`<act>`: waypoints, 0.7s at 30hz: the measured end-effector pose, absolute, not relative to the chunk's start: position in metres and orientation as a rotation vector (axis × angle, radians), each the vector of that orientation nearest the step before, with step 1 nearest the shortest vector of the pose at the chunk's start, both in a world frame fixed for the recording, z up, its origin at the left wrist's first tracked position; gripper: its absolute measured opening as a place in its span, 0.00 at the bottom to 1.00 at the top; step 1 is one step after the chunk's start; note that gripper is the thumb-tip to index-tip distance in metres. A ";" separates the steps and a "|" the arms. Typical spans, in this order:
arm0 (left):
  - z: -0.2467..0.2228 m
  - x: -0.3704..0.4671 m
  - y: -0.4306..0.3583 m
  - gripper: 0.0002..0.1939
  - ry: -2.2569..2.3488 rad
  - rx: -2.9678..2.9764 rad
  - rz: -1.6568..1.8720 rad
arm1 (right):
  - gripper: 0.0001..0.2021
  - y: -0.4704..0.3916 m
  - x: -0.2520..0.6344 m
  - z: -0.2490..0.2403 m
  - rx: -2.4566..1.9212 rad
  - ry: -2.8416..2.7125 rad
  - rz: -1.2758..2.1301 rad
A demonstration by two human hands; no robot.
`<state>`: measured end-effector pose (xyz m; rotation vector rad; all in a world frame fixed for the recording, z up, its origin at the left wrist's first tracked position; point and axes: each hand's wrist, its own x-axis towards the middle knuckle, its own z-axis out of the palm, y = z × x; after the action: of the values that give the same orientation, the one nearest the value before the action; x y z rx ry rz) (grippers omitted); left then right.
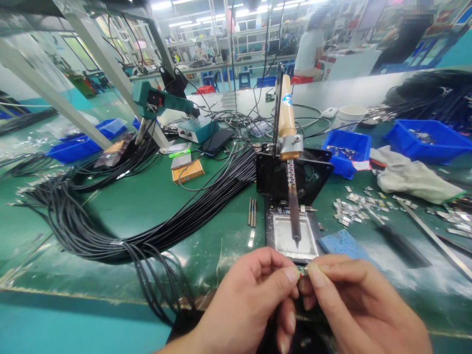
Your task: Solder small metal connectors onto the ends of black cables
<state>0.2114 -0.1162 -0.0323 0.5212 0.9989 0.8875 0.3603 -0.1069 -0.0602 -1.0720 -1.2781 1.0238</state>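
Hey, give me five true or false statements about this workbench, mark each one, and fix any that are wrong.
1. The bare left hand and bare right hand pinch a tiny part. True.
2. The tan-handled metal soldering iron points tip upward. False: its tip points down, over the square silver tray.
3. The flat blue sponge lies left of the silver tray. False: the sponge lies right of the tray.
4. The long bundle of thin black cables lies left of the iron. True.
5. The crumpled off-white cloth sits inside a blue bin. False: the cloth lies on the green tabletop.
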 end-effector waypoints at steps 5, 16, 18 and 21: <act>-0.030 0.215 -0.112 0.11 1.024 0.486 0.905 | 0.04 -0.097 0.368 -0.066 -1.083 -1.389 1.086; -0.029 0.214 -0.099 0.10 0.972 0.453 0.951 | 0.06 -0.090 0.362 -0.067 -1.128 -1.272 1.175; -0.029 0.213 -0.097 0.10 0.965 0.455 0.948 | 0.06 -0.089 0.361 -0.067 -1.148 -1.263 1.153; -0.031 0.212 -0.094 0.10 0.960 0.454 0.926 | 0.06 -0.089 0.359 -0.067 -1.161 -1.253 1.106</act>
<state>0.2118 -0.0943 -0.0312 0.4536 0.9595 0.9260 0.3593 -0.0892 -0.0675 -1.1606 -1.2528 1.1065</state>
